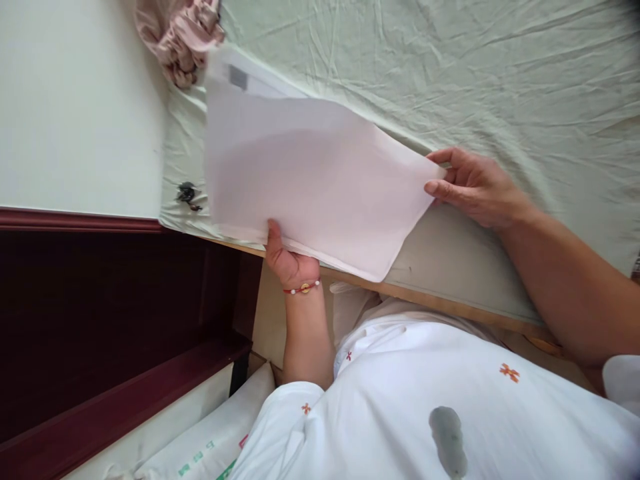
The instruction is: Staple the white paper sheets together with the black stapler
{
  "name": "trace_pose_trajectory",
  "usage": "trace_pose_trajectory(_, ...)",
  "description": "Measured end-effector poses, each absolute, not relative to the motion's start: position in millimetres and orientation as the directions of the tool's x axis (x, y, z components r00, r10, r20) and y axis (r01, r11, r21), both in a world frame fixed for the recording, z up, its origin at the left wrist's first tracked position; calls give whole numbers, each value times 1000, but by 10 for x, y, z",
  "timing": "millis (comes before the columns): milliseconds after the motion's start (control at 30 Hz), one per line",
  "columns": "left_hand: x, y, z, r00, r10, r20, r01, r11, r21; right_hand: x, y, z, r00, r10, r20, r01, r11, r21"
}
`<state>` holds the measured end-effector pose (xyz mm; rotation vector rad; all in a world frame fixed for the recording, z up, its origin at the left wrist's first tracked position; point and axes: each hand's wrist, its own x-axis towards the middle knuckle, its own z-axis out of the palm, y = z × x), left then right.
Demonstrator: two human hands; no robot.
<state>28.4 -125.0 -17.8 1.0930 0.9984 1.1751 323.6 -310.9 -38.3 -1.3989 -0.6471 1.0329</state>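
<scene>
Our left hand (pixel 290 263) held white paper sheets (pixel 300 167) by the lower edge, our right hand (pixel 477 187) a corner; we judged them light, floppy, best gripped at edges.

1. Your sheets (pixel 305 173) are white with a faint lilac-pink cast; a grey square (pixel 239 78) marks one corner.
2. The cloth (pixel 460 73) before you is plain pale green.
3. You see dusty pink in the bunched fabric (pixel 185 40).
4. Your bracelet (pixel 305 288) is red, with white beads and a gold-coloured piece.
5. Your shirt (pixel 390 400) is white, with small orange-red flower-like motifs (pixel 509 373) and a grey-green blotch (pixel 449 440).
6. To your left, the furniture (pixel 130 400) is dark maroon; the sack (pixel 225 407) is white, printed in green.
</scene>
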Motion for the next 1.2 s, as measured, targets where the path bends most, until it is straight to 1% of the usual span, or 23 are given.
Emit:
trace_pose_trajectory(100,365,-1131,-73,93,994,-52,-156,67,986,3238,-3124,-330,326,925,-196,-307,-92,-947)
trace_pose_trajectory(200,474,-1078,-22,82,993,-80,-156,93,983,3222,-3132,-281,255,951,-173,-352,-75,-933)
trace_pose_trajectory(300,573,-1095,-54,145,987,-73,-186,100,978,3172,-3134,-248,183,971,-153,-353,-81,-932)
trace_pose_trajectory(367,618,-1139,-108,192,980,-58,-210,98,973,3125,-3134,-241,169,976,-138,-347,-72,-935)
trace_pose_trajectory(400,629,-1167,-137,207,977,-56,-214,101,972,3103,-3134,-243,191,973,-131,-342,-59,-938)
trace_pose_trajectory(467,617,-1226,-186,214,974,-69,-204,114,972,3072,-3131,-255,288,951,-117,-331,-16,-943)
trace_pose_trajectory(567,508,-1299,-215,198,977,-82,-221,126,967,3086,-3119,-285,483,871,-88,-322,83,-943)
trace_pose_trajectory(633,392,-1328,-208,189,981,-48,-233,92,968,3128,-3110,-312,575,816,-55,-305,152,-940)
trace_pose_trajectory(700,272,-1342,-192,184,983,5,-195,31,980,3177,-3107,-346,630,776,-7,-275,215,-937)
trace_pose_trajectory(800,131,-1348,-181,204,977,60,-101,-40,994,3222,-3115,-399,648,759,68,-242,290,-926)
trace_pose_trajectory(967,-23,-1342,-241,223,960,166,35,-178,983,3208,-3146,-430,624,778,78,-208,261,-943)
trace_pose_trajectory(1100,-207,-1312,-347,203,970,137,92,-158,983,3202,-3206,-403,593,803,61,-192,214,-958)
trace_pose_trajectory(1200,-317,-1314,-430,248,960,126,125,-161,979,3235,-3262,-365,545,839,10,-198,140,-970)
